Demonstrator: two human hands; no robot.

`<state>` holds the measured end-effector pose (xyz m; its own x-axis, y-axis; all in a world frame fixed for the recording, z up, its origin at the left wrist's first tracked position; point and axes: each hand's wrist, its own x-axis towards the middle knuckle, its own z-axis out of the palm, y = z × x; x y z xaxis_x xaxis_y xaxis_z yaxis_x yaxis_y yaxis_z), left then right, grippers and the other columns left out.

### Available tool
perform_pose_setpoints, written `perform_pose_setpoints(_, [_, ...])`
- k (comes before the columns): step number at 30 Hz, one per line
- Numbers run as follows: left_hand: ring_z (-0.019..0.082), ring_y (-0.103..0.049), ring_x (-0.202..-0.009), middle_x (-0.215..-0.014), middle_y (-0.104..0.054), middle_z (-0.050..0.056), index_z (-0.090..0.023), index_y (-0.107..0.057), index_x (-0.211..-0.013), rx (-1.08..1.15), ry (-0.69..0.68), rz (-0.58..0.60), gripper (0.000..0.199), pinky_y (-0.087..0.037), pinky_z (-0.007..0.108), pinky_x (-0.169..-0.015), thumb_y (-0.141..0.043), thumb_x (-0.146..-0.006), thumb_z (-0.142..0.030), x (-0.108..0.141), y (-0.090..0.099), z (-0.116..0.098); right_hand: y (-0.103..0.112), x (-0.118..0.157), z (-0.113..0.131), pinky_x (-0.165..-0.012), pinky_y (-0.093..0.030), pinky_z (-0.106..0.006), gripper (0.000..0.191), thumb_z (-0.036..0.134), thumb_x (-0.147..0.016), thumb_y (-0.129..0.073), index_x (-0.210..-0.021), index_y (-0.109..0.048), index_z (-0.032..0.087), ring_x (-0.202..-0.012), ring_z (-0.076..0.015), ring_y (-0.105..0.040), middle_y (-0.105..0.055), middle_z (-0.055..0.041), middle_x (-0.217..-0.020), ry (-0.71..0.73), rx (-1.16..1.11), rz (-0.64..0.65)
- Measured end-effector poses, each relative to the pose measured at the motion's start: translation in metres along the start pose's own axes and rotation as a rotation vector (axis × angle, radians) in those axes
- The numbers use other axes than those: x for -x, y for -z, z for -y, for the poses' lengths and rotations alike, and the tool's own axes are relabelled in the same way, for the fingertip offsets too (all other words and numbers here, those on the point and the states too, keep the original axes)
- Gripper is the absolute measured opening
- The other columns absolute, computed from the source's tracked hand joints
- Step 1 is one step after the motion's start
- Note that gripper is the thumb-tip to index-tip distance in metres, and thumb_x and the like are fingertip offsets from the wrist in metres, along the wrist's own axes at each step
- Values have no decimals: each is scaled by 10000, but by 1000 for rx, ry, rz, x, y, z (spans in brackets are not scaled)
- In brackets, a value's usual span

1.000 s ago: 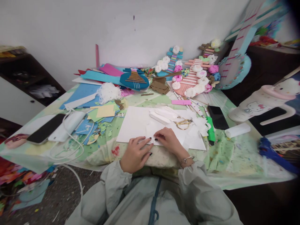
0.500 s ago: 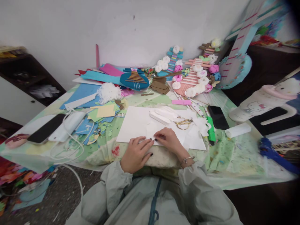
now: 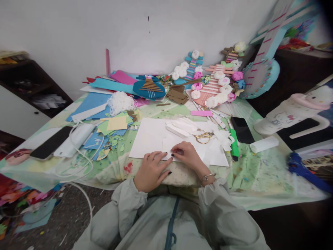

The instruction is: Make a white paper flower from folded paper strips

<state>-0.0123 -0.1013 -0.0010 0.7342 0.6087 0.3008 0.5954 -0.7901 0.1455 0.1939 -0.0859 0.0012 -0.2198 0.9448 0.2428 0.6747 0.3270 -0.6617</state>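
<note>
A small piece of white paper (image 3: 168,143) lies on a larger white sheet (image 3: 147,135) at the table's near edge. My left hand (image 3: 152,171) rests with fingers stretched over the lower left of the small piece, thumb apart. The fingers of my right hand (image 3: 186,155) are curled together and pinch at the small piece's lower right edge. Just beyond my right hand are gold-handled scissors (image 3: 203,137) and folded strips of white paper (image 3: 179,129). White paper scraps (image 3: 221,140) lie to the right of the scissors.
On the left are a phone (image 3: 52,143), a white cable (image 3: 90,163), coloured paper scraps (image 3: 117,123) and white yarn (image 3: 121,103). Decorated paper instruments (image 3: 149,89) line the back. To the right lie a green cutter (image 3: 234,146), another phone (image 3: 242,130), a tumbler (image 3: 283,116) and a blue glue gun (image 3: 299,166).
My left thumb and fingers have shifted slightly, with the index fingertip closer to my right hand. My right hand stays almost in place on the small paper.
</note>
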Motion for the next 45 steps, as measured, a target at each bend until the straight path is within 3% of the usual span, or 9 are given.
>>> perform_pose_setpoints(14, [287, -401, -1164, -1264, -517, 128, -211, -443, -1316, -11, 21, 5, 471, -313, 454, -889, -466, -869, -355, 1, 1, -4, 1, 0, 1, -741, -386, -302, 89, 156, -739, -662, -812, -674, 205, -756, -157, -557, -655, -4, -733, -8, -3, 4])
perform_pose_setpoints(30, [272, -389, -1201, -1286, -508, 76, -288, -473, -1287, 27, 95, 21, 438, -315, 450, -922, -502, -854, -350, 3, 1, -8, -1, 0, -5, -673, -402, -278, 150, 64, -718, -582, -776, -640, 190, -682, -143, -506, -547, 0, -689, -41, -85, -129])
perform_pose_setpoints(37, [267, -365, -1245, -1330, -477, 74, -291, -433, -1320, 0, 119, 32, 486, -303, 438, -948, -474, -858, -434, 5, 3, -14, -1, 0, -2, -697, -379, -285, 145, 146, -690, -658, -822, -619, 191, -723, -149, -508, -560, 5, -728, -29, -11, -51])
perform_pose_setpoints(45, [264, -352, -1262, -1369, -444, 66, -300, -416, -1333, -5, 125, 59, 491, -291, 442, -961, -440, -869, -455, 6, 3, -15, -2, 0, -7, -639, -386, -251, 106, 115, -737, -574, -807, -607, 187, -665, -128, -493, -533, 11, -696, -89, -90, -132])
